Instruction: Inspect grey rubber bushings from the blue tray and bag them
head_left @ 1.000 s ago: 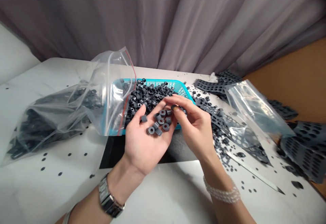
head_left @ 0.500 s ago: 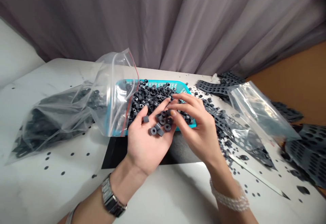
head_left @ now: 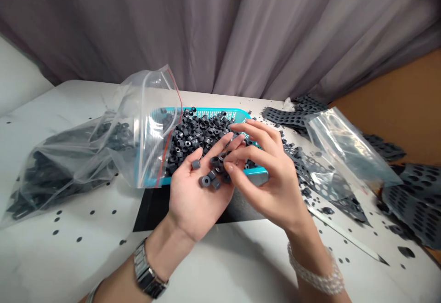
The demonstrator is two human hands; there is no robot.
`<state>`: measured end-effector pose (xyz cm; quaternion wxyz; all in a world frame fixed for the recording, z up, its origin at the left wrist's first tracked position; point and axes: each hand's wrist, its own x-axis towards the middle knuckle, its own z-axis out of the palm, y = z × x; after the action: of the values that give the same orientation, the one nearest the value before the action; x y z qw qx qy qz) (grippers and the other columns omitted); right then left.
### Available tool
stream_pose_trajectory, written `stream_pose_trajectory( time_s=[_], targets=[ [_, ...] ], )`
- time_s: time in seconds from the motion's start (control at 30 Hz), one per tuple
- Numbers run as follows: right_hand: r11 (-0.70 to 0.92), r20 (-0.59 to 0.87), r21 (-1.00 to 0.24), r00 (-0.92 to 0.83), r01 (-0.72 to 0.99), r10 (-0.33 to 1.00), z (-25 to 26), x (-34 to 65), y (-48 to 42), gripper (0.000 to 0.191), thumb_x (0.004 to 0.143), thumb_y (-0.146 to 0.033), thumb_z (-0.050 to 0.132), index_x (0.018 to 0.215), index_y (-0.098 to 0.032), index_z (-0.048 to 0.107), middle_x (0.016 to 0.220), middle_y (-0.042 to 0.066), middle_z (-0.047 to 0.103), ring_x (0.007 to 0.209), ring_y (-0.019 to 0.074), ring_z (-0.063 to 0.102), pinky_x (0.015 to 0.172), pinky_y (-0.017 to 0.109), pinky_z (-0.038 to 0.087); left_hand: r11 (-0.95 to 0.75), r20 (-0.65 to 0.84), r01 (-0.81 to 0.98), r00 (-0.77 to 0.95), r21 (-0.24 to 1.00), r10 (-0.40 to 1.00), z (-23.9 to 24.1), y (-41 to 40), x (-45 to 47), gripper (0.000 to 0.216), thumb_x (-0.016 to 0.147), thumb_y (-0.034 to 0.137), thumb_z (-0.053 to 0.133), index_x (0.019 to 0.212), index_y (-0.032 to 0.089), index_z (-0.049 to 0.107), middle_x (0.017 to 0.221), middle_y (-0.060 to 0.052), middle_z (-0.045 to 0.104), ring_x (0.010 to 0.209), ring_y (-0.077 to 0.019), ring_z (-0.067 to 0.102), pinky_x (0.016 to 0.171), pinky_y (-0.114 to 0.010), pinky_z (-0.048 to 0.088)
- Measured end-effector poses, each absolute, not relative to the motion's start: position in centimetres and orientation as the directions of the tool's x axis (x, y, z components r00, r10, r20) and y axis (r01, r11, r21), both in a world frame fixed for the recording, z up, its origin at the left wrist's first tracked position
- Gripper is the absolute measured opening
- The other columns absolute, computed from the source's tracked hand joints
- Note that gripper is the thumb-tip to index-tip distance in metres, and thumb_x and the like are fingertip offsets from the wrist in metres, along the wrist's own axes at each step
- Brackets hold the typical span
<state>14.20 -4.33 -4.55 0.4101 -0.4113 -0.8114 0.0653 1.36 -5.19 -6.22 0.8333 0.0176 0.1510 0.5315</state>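
My left hand (head_left: 201, 202) is palm up and cupped, with several small dark grey cylindrical rings (head_left: 206, 181) lying in it. One more ring (head_left: 195, 164) rests by its thumb. Above that palm, my right hand (head_left: 267, 165) has its thumb and index finger pinched at the rings near the left fingers; those fingertips partly cover the piece between them. Its other fingers are spread. Behind both hands stands a blue basket (head_left: 237, 110) filled with the same kind of rings (head_left: 203, 130).
A clear zip bag (head_left: 79, 146) of dark pieces lies at the left, its mouth over the basket's side. To the right are an empty-looking clear bag (head_left: 351, 142), perforated dark sheets (head_left: 413, 197), scattered bits and a white pencil (head_left: 347, 236). A black mat (head_left: 151, 211) lies beneath.
My right hand has come slightly lower over the left palm, its thumb and index finger now at the rings there. The whole view has shifted a little.
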Motion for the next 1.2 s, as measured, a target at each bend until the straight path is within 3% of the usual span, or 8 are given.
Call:
stream_pose_trajectory(
  time_s=[0.4, 0.63, 0.83, 1.07, 1.2],
  targets=[
    [0.630, 0.570, -0.383, -0.364, 0.676, 0.737, -5.3, 12.5, -5.1, 0.014, 0.079, -0.035, 0.063, 0.084, -0.025, 0.071, 0.136, 0.003, 0.051, 0.138, 0.0304, 0.025, 0.110, 0.053, 0.028, 0.468, -0.348, -0.872, 0.397, 0.147, 0.849, -6.0, -5.6, 1.7, 0.043, 0.089, 0.029, 0.035, 0.120, 0.014, 0.060, 0.104, -0.009, 0.071, 0.113, -0.0221, 0.059, 0.102, -0.036, 0.041],
    [0.605, 0.589, -0.410, -0.309, 0.682, 0.747, -5.3, 12.7, -4.8, 0.010, 0.080, -0.023, 0.060, 0.080, -0.025, 0.070, 0.132, 0.003, 0.055, 0.136, 0.0303, 0.029, 0.108, 0.055, 0.032, 0.469, -0.368, -0.861, 0.379, 0.196, 0.849, -5.8, -5.5, 2.1, 0.043, 0.089, 0.036, 0.043, 0.122, 0.013, 0.058, 0.116, -0.009, 0.066, 0.119, -0.0201, 0.054, 0.104, -0.030, 0.040],
    [0.688, 0.614, -0.258, -0.435, 0.678, 0.659, -5.1, 13.5, -4.6, 0.015, 0.080, -0.016, 0.057, 0.084, -0.023, 0.069, 0.135, 0.006, 0.052, 0.138, 0.0294, 0.028, 0.109, 0.053, 0.031, 0.462, -0.345, -0.863, 0.378, 0.205, 0.859, -6.2, -5.4, 2.1, 0.047, 0.093, 0.040, 0.035, 0.122, 0.011, 0.058, 0.121, -0.009, 0.064, 0.120, -0.0169, 0.054, 0.104, -0.026, 0.040],
    [0.691, 0.556, -0.381, -0.445, 0.614, 0.702, -4.2, 14.2, -5.0, 0.022, 0.075, -0.013, 0.055, 0.089, -0.024, 0.068, 0.133, 0.003, 0.054, 0.136, 0.0277, 0.032, 0.109, 0.053, 0.032, 0.443, -0.294, -0.878, 0.381, 0.184, 0.877, -6.5, -5.5, 2.0, 0.045, 0.093, 0.035, 0.038, 0.125, 0.009, 0.056, 0.124, -0.012, 0.062, 0.121, -0.0187, 0.053, 0.104, -0.027, 0.040],
    [0.676, 0.576, -0.391, -0.406, 0.625, 0.709, -3.6, 15.0, -4.8, 0.016, 0.075, -0.013, 0.058, 0.083, -0.023, 0.067, 0.128, 0.005, 0.058, 0.133, 0.0269, 0.037, 0.109, 0.050, 0.033, 0.436, -0.249, -0.879, 0.387, 0.191, 0.888, -6.4, -5.6, 1.8, 0.045, 0.093, 0.034, 0.038, 0.127, 0.009, 0.053, 0.125, -0.014, 0.061, 0.124, -0.0211, 0.051, 0.105, -0.030, 0.039]
  ],
)
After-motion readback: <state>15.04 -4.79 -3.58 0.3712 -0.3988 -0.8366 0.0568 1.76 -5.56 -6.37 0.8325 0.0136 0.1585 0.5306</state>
